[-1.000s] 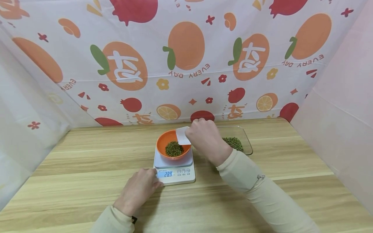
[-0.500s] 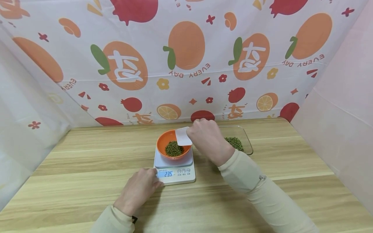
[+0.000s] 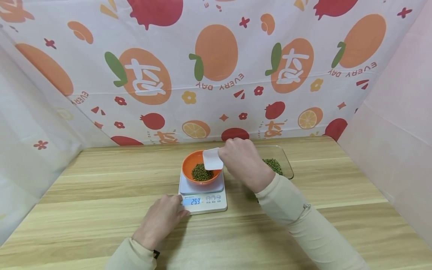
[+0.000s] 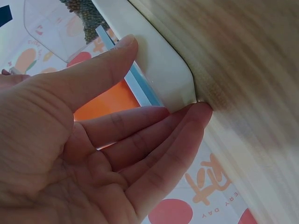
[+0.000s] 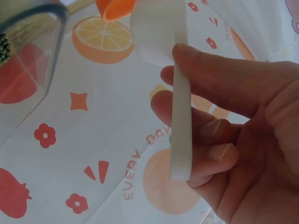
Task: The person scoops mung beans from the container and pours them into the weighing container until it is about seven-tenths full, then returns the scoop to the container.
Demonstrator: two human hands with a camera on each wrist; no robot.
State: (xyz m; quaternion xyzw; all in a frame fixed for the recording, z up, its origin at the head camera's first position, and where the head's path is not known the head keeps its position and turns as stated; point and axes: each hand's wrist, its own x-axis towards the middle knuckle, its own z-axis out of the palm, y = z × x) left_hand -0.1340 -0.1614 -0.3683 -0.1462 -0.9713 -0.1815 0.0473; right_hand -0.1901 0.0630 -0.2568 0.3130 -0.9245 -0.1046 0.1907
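Green beans (image 3: 201,173) lie heaped at the bottom of an orange bowl (image 3: 188,162), near the middle of a wooden table (image 3: 101,195). Leftmost, the left hand (image 3: 162,218) rests loosely at the near left corner of a white kitchen scale (image 3: 218,206), its thumb on the front edge, its almost straight fingers touching the corner without closing round it. Next comes the scale, its lit blue display showing digits whose last one is hard to read; the bowl stands on its plate. Above the bowl's right side hangs the head of a white scoop (image 3: 212,159), its handle pinched between the thumb and fingers of the right hand (image 3: 242,160). Farther right, partly hidden behind that hand, a clear container (image 3: 264,151) holds more beans (image 3: 274,165).
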